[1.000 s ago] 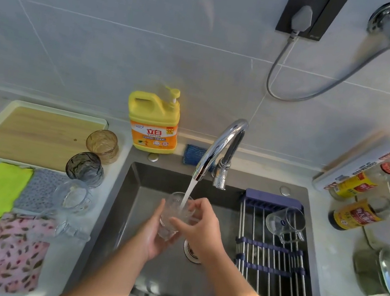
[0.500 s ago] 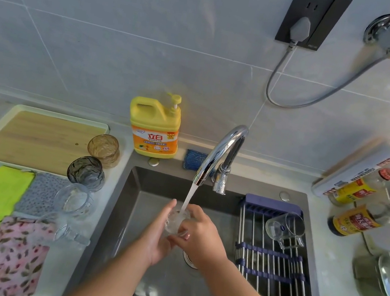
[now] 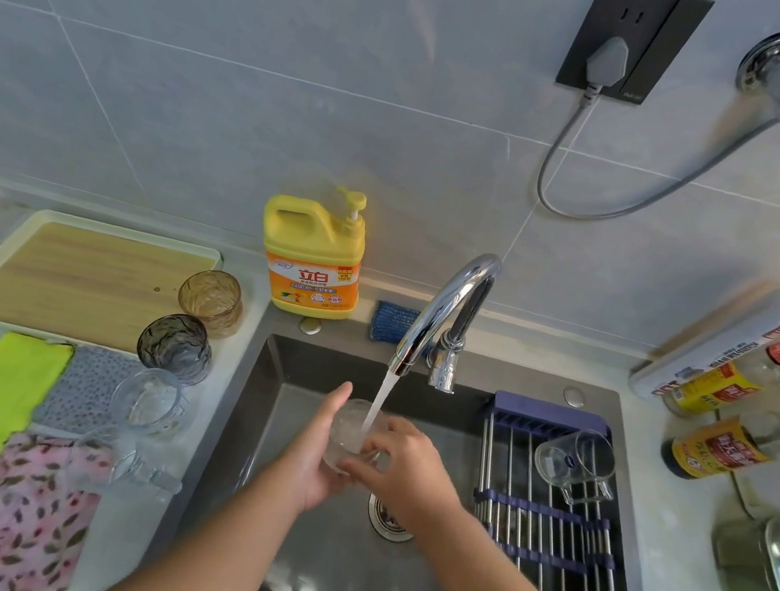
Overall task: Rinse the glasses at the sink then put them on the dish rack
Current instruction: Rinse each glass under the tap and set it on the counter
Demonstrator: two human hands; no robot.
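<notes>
Fingers [image 3: 337, 398] of left hand [image 3: 311, 464] cradle glass [image 3: 346, 436] from left; right hand [image 3: 407, 465] pinches its right wall. Glass sits under faucet [image 3: 448, 305] stream, over sink [image 3: 329, 571]. Likely light, rigid, fragile, wet-slick: hold by side wall, not rim, for transfer to dish rack [image 3: 544, 531].

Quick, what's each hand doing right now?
Left hand: holding the clear glass under the running tap.
Right hand: fingers curled round the same glass.
</notes>
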